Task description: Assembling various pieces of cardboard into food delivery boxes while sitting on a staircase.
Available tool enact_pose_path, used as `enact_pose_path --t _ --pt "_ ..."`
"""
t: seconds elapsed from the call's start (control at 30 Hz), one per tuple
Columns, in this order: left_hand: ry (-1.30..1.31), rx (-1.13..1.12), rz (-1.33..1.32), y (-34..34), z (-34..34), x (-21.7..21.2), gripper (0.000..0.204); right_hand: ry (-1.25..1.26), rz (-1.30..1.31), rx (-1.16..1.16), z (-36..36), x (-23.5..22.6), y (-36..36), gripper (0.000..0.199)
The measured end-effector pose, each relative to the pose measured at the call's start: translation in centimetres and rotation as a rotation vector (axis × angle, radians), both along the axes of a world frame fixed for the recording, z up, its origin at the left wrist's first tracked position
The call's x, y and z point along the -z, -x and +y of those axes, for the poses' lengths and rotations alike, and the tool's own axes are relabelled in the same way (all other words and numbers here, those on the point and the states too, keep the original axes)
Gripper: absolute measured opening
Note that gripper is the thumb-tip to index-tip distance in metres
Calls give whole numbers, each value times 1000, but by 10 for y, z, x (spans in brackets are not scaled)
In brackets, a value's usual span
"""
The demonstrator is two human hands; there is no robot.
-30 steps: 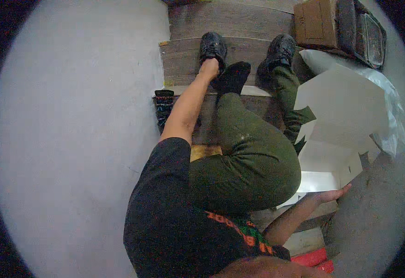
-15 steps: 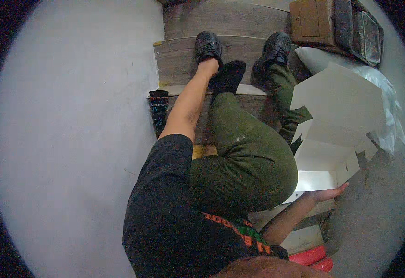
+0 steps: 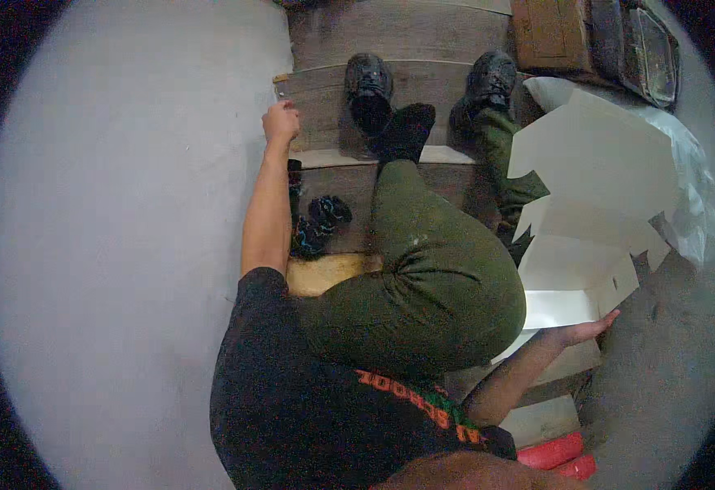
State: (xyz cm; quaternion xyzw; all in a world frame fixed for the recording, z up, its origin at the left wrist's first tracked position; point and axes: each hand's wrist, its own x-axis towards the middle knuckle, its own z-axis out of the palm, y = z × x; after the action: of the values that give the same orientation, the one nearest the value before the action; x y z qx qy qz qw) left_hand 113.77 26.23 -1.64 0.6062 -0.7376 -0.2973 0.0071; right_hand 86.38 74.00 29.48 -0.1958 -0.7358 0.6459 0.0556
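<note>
My left hand [image 3: 281,122] is beside the white wall, at the left end of a wood-look stair step. Its fingers are curled closed; what they hold, if anything, I cannot make out. My right hand [image 3: 588,329] supports the near side of an opened white cardboard box [image 3: 590,159], its lid raised and its inside bare. A black shoe [image 3: 368,91] stands on the step, and a foot in a black sock [image 3: 406,131] is beside its heel. The other foot wears a matching black shoe [image 3: 492,77]. Dark patterned crumpled fabric [image 3: 325,219] lies near my left forearm.
A brown carton [image 3: 549,34] and a dark case [image 3: 639,53] with a clear panel stand at far right. Clear plastic wrapping [image 3: 697,184] is behind the white box. Red cylinders [image 3: 554,452] lie at lower right. The white wall [image 3: 120,245] borders the steps.
My left hand has left the heel of the black shoe and moved left to the wall. The dark crumpled fabric has come into sight. My right hand keeps supporting the white box.
</note>
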Motion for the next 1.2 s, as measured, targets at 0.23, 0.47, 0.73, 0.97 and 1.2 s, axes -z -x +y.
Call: enact_pose_path --t 0.23,0.47,0.73,0.97,1.2 --pt "-18 381 38 71 26 -37 43 -20 41 85 -14 -5 -3 63" --pt "325 303 -234 94 35 23 47 -364 102 161 34 19 4 65" --pt "-49 -53 346 33 18 67 20 -73 39 106 8 10 4 61" --pt "-479 -147 474 35 33 30 20 -22 107 82 34 22 0 52" --pt "-849 -450 956 15 31 29 19 -118 12 -61 37 58 -5 52"
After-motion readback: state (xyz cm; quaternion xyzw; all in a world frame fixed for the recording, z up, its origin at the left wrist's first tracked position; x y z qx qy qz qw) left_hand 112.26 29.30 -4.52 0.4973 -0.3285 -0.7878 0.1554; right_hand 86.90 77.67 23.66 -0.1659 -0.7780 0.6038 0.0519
